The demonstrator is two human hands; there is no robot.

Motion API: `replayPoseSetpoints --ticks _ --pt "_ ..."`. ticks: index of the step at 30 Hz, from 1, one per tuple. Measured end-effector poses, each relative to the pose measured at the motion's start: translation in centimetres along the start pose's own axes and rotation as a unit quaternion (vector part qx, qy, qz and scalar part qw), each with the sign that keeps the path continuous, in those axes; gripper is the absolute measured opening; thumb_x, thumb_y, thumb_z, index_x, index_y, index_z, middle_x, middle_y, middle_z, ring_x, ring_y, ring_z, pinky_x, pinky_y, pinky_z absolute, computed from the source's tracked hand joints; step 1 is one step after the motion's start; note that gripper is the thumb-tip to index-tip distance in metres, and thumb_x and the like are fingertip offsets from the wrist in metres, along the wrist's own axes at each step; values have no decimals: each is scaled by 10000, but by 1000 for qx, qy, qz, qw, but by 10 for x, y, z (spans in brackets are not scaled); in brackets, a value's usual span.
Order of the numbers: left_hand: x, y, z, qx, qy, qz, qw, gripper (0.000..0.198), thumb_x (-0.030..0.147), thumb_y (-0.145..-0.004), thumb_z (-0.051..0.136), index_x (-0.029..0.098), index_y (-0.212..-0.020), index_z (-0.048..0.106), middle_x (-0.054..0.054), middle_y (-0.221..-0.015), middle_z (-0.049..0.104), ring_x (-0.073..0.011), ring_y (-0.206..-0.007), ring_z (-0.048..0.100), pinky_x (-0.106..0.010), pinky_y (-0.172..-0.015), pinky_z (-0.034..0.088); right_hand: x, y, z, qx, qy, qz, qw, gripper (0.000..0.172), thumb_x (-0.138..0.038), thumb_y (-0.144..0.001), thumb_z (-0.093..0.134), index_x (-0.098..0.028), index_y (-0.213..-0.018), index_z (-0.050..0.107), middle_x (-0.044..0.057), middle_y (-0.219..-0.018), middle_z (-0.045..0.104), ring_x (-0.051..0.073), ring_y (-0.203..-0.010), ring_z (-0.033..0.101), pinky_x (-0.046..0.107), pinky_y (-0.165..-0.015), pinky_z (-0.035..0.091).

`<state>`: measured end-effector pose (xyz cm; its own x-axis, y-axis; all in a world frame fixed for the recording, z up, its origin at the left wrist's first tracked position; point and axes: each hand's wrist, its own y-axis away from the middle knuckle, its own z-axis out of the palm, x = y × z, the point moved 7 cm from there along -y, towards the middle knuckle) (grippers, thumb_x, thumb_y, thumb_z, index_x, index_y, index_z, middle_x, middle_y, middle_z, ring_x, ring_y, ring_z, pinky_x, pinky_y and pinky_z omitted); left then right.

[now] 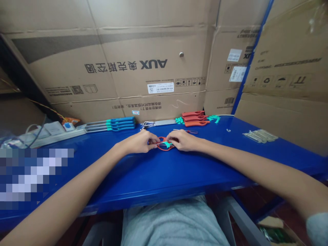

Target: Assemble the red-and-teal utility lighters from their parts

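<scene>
The task's thing, a red-orange loop [165, 150], is near the middle of the frame, low on the shiny blue table [143, 177]. A bright green piece [168, 145] shows inside the loop, and a thin pale stick [162, 142] crosses over it.

The left hand [146, 141] comes from the lower left. Its wrist is bent, and the thumb and finger are pinched almost closed on the stick. The right hand [181, 140] comes from the lower right, knuckles up. Its fingertips are close together and seem to pinch the stick's other end. I can't tell if they hold the loop too.

Just behind the right hand lies a thin red tool [191, 132]. Farther back, smooth blue handles [123, 123] are piled left of centre, and fat red handles [195, 118] right of centre. Straight silvery rods [164, 122] lie between. Flat brown cardboard [128, 44] fills the top of the frame.
</scene>
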<state>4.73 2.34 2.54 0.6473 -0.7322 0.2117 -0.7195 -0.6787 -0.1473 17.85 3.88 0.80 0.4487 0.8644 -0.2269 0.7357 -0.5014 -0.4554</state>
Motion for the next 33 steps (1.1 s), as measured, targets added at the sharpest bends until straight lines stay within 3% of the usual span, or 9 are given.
replayPoseSetpoints --ticks 7,13,20,33 --pt "-1 0 5 -58 72 -24 995 229 249 -818 630 166 -990 756 -61 -907 763 -163 -739 683 -220 -663 487 -6 2 0 -50 -68 29 996 167 -121 -848 561 -149 -896 719 56 -830 719 139 -711 622 246 -668 450" --pt "6 -1 2 -32 63 0 998 184 205 -784 660 164 -940 750 -38 -813 750 -123 -635 640 -191 -578 454 -7 2 -1 -45 -69 27 996 132 -97 -805 593 -145 -808 716 44 -798 688 119 -676 578 230 -640 438" --pt "7 -1 3 -41 47 18 998 203 171 -798 636 171 -951 769 -66 -907 759 -153 -744 678 -207 -658 477 -5 2 2 -59 -94 22 994 204 -79 -816 563 -148 -912 729 50 -854 694 121 -708 587 225 -660 445" --pt "11 -3 9 -64 42 23 997 248 126 -797 581 169 -969 754 -64 -903 748 -155 -758 662 -207 -651 469 -9 2 0 -74 -71 41 994 201 -40 -789 548 -141 -857 708 56 -843 677 123 -704 590 228 -662 457"
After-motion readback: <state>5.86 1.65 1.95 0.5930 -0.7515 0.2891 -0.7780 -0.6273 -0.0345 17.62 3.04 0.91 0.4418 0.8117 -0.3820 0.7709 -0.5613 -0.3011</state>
